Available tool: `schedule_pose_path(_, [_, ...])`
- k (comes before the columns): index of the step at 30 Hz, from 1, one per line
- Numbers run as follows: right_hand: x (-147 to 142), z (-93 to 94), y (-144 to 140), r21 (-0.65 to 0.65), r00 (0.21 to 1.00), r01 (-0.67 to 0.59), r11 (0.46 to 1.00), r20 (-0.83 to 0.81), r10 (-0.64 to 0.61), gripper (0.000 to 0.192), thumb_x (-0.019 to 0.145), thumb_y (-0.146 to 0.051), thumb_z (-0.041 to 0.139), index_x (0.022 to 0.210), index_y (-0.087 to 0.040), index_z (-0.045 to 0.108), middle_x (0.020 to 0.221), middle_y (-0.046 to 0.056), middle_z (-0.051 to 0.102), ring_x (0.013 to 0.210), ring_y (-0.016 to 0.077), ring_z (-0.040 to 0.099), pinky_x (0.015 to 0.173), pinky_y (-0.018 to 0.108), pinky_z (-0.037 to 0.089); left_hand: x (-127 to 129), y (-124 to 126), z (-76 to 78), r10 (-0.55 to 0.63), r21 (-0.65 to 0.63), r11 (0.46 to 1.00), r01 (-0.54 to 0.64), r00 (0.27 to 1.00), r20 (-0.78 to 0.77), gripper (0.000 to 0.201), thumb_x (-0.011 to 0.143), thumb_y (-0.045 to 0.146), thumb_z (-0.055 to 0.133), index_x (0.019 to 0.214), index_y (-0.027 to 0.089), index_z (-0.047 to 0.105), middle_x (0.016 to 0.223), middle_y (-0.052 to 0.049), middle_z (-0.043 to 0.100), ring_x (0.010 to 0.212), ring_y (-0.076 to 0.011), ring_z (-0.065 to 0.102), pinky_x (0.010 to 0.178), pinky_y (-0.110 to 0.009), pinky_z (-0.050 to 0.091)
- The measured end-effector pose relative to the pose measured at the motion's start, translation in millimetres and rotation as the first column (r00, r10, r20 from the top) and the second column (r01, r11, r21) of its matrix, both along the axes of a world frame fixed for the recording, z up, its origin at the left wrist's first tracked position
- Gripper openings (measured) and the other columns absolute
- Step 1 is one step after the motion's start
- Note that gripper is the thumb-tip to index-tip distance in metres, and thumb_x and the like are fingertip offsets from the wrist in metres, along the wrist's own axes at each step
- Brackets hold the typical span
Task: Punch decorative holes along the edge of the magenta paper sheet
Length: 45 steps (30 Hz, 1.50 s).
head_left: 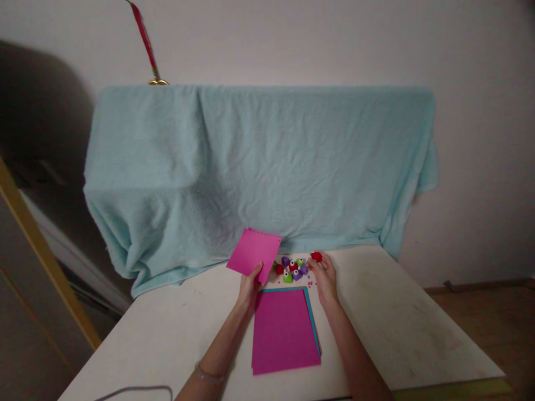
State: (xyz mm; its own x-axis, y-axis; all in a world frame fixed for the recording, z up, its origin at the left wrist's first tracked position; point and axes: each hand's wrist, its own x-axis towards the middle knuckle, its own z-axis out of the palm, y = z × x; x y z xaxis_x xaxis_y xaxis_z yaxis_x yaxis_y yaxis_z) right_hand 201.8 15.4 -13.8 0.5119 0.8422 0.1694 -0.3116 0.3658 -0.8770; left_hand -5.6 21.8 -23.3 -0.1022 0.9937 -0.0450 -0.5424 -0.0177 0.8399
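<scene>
A pink sheet of paper [252,252] with a torn, perforated top edge is pinched in my left hand [249,284], thumb on top, raised above the table. My right hand [324,278] has its fingers closed on a small red object [316,257] that looks like the others in the nearby cluster. Between my hands lies this cluster of small red, green and purple pieces [292,268], several with white eye-like dots. Closer to me, a larger magenta sheet [285,334] rests on a blue sheet [314,323], whose edge shows at the top and right.
Tiny pink scraps [310,283] lie beside the cluster on the white table [388,328]. A light blue towel [301,167] hangs behind the table. A thin grey cord [142,388] curves at the front left. A red ribbon [142,36] hangs on the wall.
</scene>
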Motion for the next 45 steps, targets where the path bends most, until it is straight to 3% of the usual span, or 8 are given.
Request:
schedule_pose_path(5, [-4,3.7,-2,0.012,0.999,-0.046,0.999,-0.029,0.046,0.042,0.069,-0.039,0.078,0.100,-0.016,0.063,0.094,0.009,0.070,0.077,0.0224,0.069,0.070,0.034,0.055,1,-2,0.5,-0.026,0.007,1.000,0.026,0.999,-0.020,0.060,0.076,0.038,0.071,0.128,0.018,0.051,0.120,-0.013,0.063,0.090,-0.0218,0.068,0.081,-0.034,0.056])
schedule_pose_path(16, [-3,4.6,-8,-0.098,0.989,-0.123,0.988,-0.094,0.114,0.042,0.079,-0.050,0.067,0.102,-0.016,0.059,0.078,0.008,0.072,0.066,0.0220,0.070,0.063,0.030,0.054,-2,-8,5.5,-0.046,0.004,0.999,0.047,0.989,-0.142,0.061,0.075,0.039,0.072,0.129,0.021,0.049,0.122,-0.012,0.062,0.097,-0.0250,0.067,0.082,-0.038,0.055])
schedule_pose_path(24, [-9,6.8,-6,-0.121,0.981,-0.192,0.974,-0.003,0.193,0.049,0.071,-0.046,0.076,0.109,-0.019,0.062,0.097,0.009,0.071,0.071,0.0195,0.068,0.059,0.026,0.051,-3,-6,4.0,-0.036,0.031,0.999,0.043,0.979,-0.201,0.066,0.072,0.038,0.074,0.130,0.018,0.050,0.118,-0.013,0.064,0.110,-0.0270,0.061,0.098,-0.042,0.046])
schedule_pose_path(28, [-14,8.8,-9,-0.128,0.958,-0.280,0.951,0.027,0.285,0.042,0.072,-0.048,0.074,0.101,-0.019,0.066,0.101,0.009,0.070,0.080,0.0208,0.066,0.061,0.025,0.050,-3,-5,1.8,-0.008,0.064,0.998,0.026,0.965,-0.261,0.066,0.073,0.038,0.074,0.131,0.018,0.048,0.124,-0.014,0.061,0.116,-0.0270,0.057,0.104,-0.042,0.040])
schedule_pose_path(32, [-16,7.0,-8,-0.171,0.907,-0.420,0.891,-0.085,0.412,0.052,0.079,-0.067,0.054,0.083,-0.017,0.066,0.084,0.010,0.071,0.062,0.0176,0.062,0.049,0.024,0.045,-1,-5,3.6,0.033,0.130,0.991,0.010,0.947,-0.320,0.067,0.075,0.037,0.072,0.134,0.018,0.046,0.130,-0.013,0.057,0.120,-0.0257,0.053,0.108,-0.040,0.036])
schedule_pose_path(36, [-16,3.1,-3,-0.255,0.874,-0.485,0.837,-0.122,0.470,0.069,0.074,-0.083,0.037,0.057,-0.018,0.053,0.048,0.004,0.055,0.034,0.0087,0.038,0.034,0.021,0.026,0,-7,7.7,0.057,0.157,0.988,-0.001,0.934,-0.352,0.070,0.076,0.038,0.071,0.136,0.016,0.043,0.130,-0.014,0.056,0.120,-0.0266,0.053,0.107,-0.040,0.037])
schedule_pose_path(40, [-19,5.8,-4,-0.201,0.921,-0.387,0.900,-0.124,0.369,0.057,0.071,-0.076,0.055,0.063,-0.020,0.044,0.046,-0.007,0.039,0.033,0.0040,0.021,0.032,0.018,0.016,0,-8,10.3,0.047,0.146,0.989,0.008,0.927,-0.372,0.069,0.076,0.040,0.070,0.135,0.015,0.044,0.129,-0.015,0.057,0.117,-0.0272,0.055,0.104,-0.040,0.039])
schedule_pose_path(45, [-23,12.2,-12,-0.115,0.952,-0.306,0.945,-0.014,0.306,0.041,0.078,-0.061,0.062,0.079,-0.021,0.050,0.057,-0.007,0.041,0.039,0.0054,0.030,0.035,0.017,0.024,0,-8,10.9,0.059,0.126,0.992,-0.013,0.928,-0.368,0.069,0.073,0.040,0.072,0.132,0.014,0.047,0.128,-0.016,0.058,0.118,-0.0283,0.054,0.106,-0.042,0.037])
